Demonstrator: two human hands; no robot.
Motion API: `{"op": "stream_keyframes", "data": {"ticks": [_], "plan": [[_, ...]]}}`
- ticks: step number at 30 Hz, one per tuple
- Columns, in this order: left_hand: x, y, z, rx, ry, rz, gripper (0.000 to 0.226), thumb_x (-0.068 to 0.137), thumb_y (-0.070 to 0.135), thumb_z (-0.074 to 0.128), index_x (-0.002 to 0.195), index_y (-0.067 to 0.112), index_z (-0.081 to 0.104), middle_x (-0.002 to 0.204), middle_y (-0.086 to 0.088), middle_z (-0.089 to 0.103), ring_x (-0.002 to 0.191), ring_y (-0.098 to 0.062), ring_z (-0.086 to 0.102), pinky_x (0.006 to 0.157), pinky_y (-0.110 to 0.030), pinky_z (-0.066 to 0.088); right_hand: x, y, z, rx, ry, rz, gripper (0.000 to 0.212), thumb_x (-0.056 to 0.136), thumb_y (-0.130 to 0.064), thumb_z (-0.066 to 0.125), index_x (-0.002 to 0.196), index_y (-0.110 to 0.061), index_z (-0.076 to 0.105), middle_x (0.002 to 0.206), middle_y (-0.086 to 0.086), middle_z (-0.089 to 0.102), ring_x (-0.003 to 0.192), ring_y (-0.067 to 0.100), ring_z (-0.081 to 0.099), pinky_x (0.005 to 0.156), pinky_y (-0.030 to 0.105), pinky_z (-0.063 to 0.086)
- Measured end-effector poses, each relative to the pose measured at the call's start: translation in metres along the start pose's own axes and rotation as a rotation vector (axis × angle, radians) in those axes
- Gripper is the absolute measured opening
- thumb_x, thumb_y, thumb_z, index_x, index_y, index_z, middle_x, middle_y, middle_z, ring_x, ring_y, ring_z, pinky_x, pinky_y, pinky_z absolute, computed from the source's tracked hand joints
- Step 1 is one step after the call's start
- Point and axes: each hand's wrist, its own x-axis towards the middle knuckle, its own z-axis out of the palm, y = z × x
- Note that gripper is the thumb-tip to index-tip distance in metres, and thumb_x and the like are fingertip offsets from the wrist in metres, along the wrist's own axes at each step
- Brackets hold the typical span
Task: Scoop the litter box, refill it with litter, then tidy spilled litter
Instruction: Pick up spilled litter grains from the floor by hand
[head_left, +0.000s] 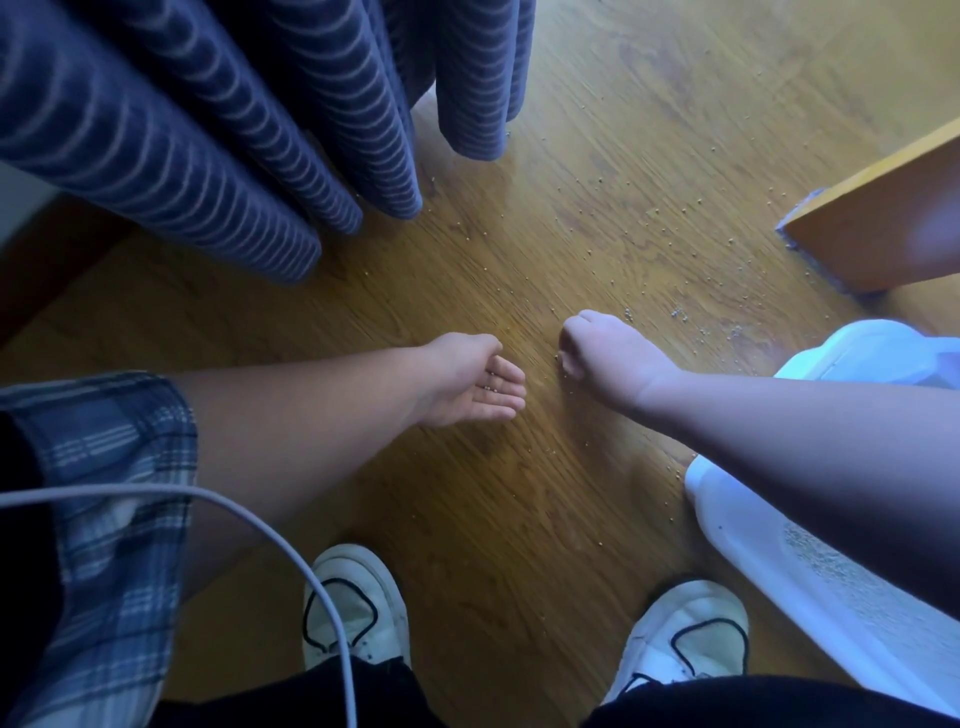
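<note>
Small pale litter grains (680, 313) lie scattered over the wooden floor (519, 493), thickest toward the right. My left hand (478, 382) is held palm up just above the floor, fingers straight, with a few grains lying on it. Close to its right, my right hand (597, 353) is low over the floor with its fingers curled under, and a few grains show at its fingertips. The white litter box (779, 566) with grey litter inside stands at the lower right, partly hidden by my right forearm.
Blue striped curtains (234, 130) hang at the upper left down to the floor. A wooden furniture edge (883, 228) juts in at the right. My white shoes (358, 608) stand below the hands. A white cable (234, 514) crosses my left sleeve.
</note>
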Motion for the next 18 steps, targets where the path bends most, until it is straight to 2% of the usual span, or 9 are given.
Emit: {"op": "stream_keyframes", "data": {"ticks": [4, 8, 13, 15, 18], "plan": [[0.000, 0.000, 0.000, -0.002, 0.011, 0.007, 0.044, 0.108, 0.028, 0.031, 0.117, -0.002, 0.062, 0.114, -0.020, 0.068, 0.103, -0.029, 0.068, 0.085, -0.038, 0.059, 0.004, -0.005, -0.002, 0.006, -0.017, -0.009, 0.015, 0.097, -0.019, 0.048, 0.102, -0.012, 0.060, 0.105, 0.007, 0.056, 0.104, 0.027, 0.054, 0.088, 0.039, 0.047], [0.000, 0.000, 0.000, -0.022, 0.013, 0.011, 0.045, 0.108, 0.027, 0.029, 0.120, -0.004, 0.060, 0.118, -0.022, 0.065, 0.104, -0.030, 0.067, 0.082, -0.037, 0.058, 0.007, -0.008, 0.003, -0.100, -0.041, -0.036, 0.017, 0.101, -0.020, 0.042, 0.103, -0.011, 0.057, 0.106, 0.006, 0.053, 0.107, 0.026, 0.052, 0.089, 0.041, 0.048], [0.001, -0.002, -0.004, -0.019, 0.017, -0.002, 0.044, 0.108, 0.027, 0.029, 0.119, -0.002, 0.061, 0.118, -0.021, 0.066, 0.105, -0.030, 0.067, 0.084, -0.038, 0.058, 0.003, -0.012, 0.007, -0.266, -0.038, -0.104, 0.019, 0.097, -0.003, 0.040, 0.109, -0.011, 0.051, 0.109, 0.007, 0.049, 0.106, 0.026, 0.050, 0.082, 0.036, 0.046], [0.001, -0.002, -0.004, -0.025, 0.013, -0.001, 0.045, 0.108, 0.027, 0.029, 0.120, -0.002, 0.061, 0.119, -0.021, 0.066, 0.106, -0.030, 0.067, 0.086, -0.038, 0.058, 0.003, -0.015, 0.006, -0.266, -0.051, -0.082, 0.014, 0.097, -0.008, 0.043, 0.106, -0.013, 0.052, 0.107, 0.007, 0.052, 0.105, 0.027, 0.053, 0.079, 0.035, 0.045], [0.003, -0.003, -0.004, -0.046, 0.004, 0.003, 0.048, 0.108, 0.030, 0.028, 0.122, -0.003, 0.059, 0.118, -0.021, 0.066, 0.106, -0.030, 0.067, 0.085, -0.038, 0.058, 0.006, -0.024, -0.004, -0.064, -0.031, -0.058, 0.006, 0.093, -0.022, 0.050, 0.090, -0.018, 0.052, 0.093, 0.003, 0.054, 0.094, 0.028, 0.059, 0.077, 0.035, 0.048]]}}
